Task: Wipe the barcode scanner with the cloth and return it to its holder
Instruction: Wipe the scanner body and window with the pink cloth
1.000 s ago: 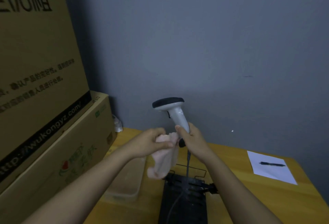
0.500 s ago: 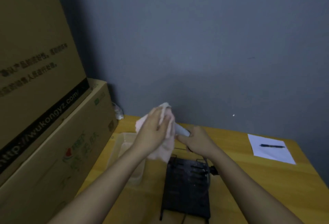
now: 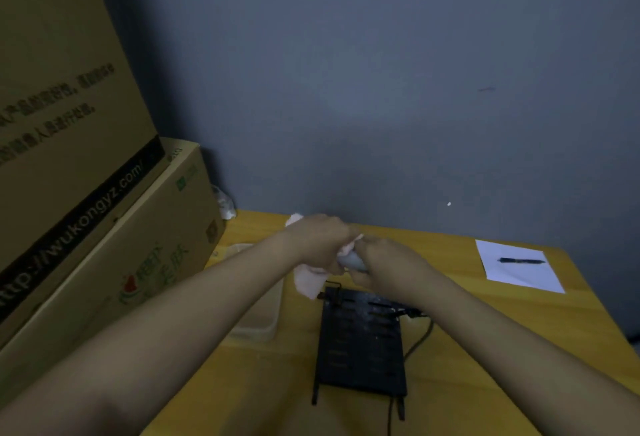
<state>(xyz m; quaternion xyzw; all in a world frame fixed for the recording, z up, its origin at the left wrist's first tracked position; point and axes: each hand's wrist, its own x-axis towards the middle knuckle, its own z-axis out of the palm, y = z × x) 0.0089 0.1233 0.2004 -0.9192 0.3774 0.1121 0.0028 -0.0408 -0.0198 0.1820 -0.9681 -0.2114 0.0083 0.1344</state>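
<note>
While stacked brown cardboard boxes (image 3: 79, 193) line the yellow wooden bench's (image 3: 519, 331) left edge, a black slotted metal holder (image 3: 360, 342) sits mid-bench. Above its far end, the left hand (image 3: 320, 241) clenches a pale pink cloth (image 3: 308, 281) around the grey barcode scanner (image 3: 353, 260), whose handle the right hand (image 3: 384, 264) grasps.

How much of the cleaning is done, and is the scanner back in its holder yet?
Not back yet. Already done: the scanner is out of the black holder. In hand: the right hand grips the scanner while the left hand presses the pink cloth around it, so wiping is under way. Left: finishing the wipe and setting the scanner on the holder.
</note>
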